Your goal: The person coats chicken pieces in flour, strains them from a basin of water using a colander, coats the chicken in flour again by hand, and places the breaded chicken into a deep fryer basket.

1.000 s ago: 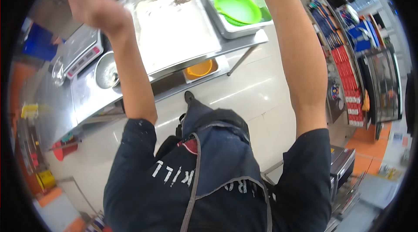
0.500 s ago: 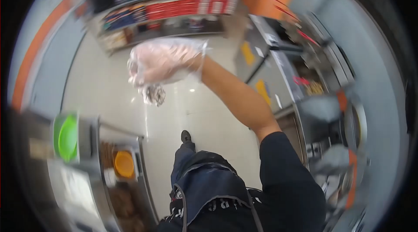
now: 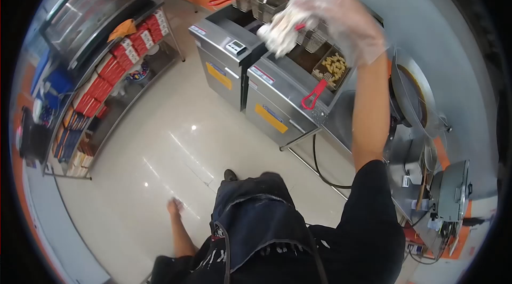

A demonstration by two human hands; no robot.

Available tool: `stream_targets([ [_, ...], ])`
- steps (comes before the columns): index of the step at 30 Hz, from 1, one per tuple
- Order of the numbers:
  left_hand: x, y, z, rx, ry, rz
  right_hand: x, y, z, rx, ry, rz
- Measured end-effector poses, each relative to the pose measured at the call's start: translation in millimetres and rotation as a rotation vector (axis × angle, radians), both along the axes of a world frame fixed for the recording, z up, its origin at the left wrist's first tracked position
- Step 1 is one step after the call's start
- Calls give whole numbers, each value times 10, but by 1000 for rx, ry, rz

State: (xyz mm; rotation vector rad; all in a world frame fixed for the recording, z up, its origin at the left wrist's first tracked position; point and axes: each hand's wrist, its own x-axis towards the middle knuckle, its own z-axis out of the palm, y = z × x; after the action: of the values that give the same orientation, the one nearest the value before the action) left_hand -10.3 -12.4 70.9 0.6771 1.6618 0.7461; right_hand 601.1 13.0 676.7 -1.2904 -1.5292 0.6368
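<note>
My right hand [image 3: 333, 4], in a clear plastic glove, is raised over the fryers. Its fingers are wrapped round a white, flour-coated piece of food [image 3: 286, 29], whose exact kind I cannot make out. Beneath and beside it stand two steel deep fryers, the nearer fryer [image 3: 285, 92] and the farther fryer [image 3: 213, 44]. A fryer basket [image 3: 333, 65] with a red handle holds yellow fried pieces at the near fryer's right side. Low on the left, my bare left hand [image 3: 174, 206] hangs over the floor, away from any object; its fingers are blurred.
Empty wire baskets [image 3: 269, 4] with red handles rest on the far fryer. A shelf unit [image 3: 114, 108] with red boxes lines the left. Right of my arm are a large round pan [image 3: 410, 92] and a steel pot [image 3: 450, 190]. A black cable [image 3: 316, 161] hangs near the floor.
My view has swung right to the fryers. The gloved right hand has moved from over the floor to above the fryers, still gripping the floured piece. My left hand has come into view.
</note>
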Motion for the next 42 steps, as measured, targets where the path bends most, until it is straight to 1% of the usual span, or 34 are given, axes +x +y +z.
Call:
stream_targets([
  [1,252,520,332,26,-15,-14,352,134,50,34,-16,-43],
  [2,559,945,663,87,-48,-27,682,266,96,27,-39,-184],
  [4,1210,1445,1146,300,-72,-63,1260,458,137,4,-85,-458],
  [6,1826,1644,1480,318,-89,-155,1686,542,76,120,47,-424],
  [7,2061,1623,1585,316,-91,-195,1902,561,-5,167,118,-401],
  [8,2255,1563,1641,318,-126,-294,2345,752,-125,-2,-23,-498],
  [9,2389,1474,1557,266,-61,-346,2637,884,-306,-47,-56,-520],
  [10,2358,1391,1200,184,-86,-351,2919,999,-475,-78,-93,-544],
  [11,2442,1198,1069,109,-70,-307,3204,1118,-645,-108,-126,-573],
  [12,2376,979,765,0,-102,-257,3470,1239,-821,-223,-179,-597],
  [13,2276,646,466,-10,-69,-233,3942,1414,-1100,-321,-556,-572],
  [14,2275,315,495,-100,-86,-211,4381,1585,-1414,-394,-863,-559],
  [15,1875,-34,-346,-264,-145,-190,4810,1753,-1722,-438,-1172,-538],
  [16,1973,-221,-192,-346,-56,-280,5065,1873,-1925,-469,-1410,-540],
  [17,1898,-459,-20,111,106,-846,5108,1933,-1956,-501,-1297,-674],
  [18,1816,-778,23,-37,182,-833,5033,1941,-2028,-533,-1177,-799],
  [19,1752,-992,2,-188,183,-733,5003,1984,-2097,-569,-1053,-916],
  [20,1765,-1112,79,-291,179,-653,5067,2062,-2178,-628,-1103,-964],
  [23,1901,-1133,328,-412,93,-416,5106,2176,-2265,-750,-1082,-836],
  [24,1948,-1076,416,-429,62,-340,5128,2220,-2339,-782,-1127,-778],
  [27,2060,-814,552,-421,-58,-126,5093,2241,-2594,-766,-1131,-661],
  [30,2265,-478,725,-335,-159,4,5035,2246,-2544,-716,-1298,-379],
  [31,2377,-383,813,-307,-152,22,5001,2229,-2486,-694,-1349,-285],
  [34,2754,-154,1182,-275,53,18,5020,2174,-2181,-491,-1542,-122],
  [36,2725,-276,1192,-256,31,14,4734,2107,-1722,-509,-1318,-115],
  [38,2559,-549,1147,-249,5,49,4346,2027,-1332,-439,-972,-131],
  [40,2348,-1014,971,-253,-37,122,3889,1943,-990,-285,-511,-154],
  [41,2255,-1298,891,-214,-8,97,3444,1868,-751,-199,-347,-159],
  [42,2171,-1615,808,-174,23,77,2798,1749,-500,-114,-180,-156],
])
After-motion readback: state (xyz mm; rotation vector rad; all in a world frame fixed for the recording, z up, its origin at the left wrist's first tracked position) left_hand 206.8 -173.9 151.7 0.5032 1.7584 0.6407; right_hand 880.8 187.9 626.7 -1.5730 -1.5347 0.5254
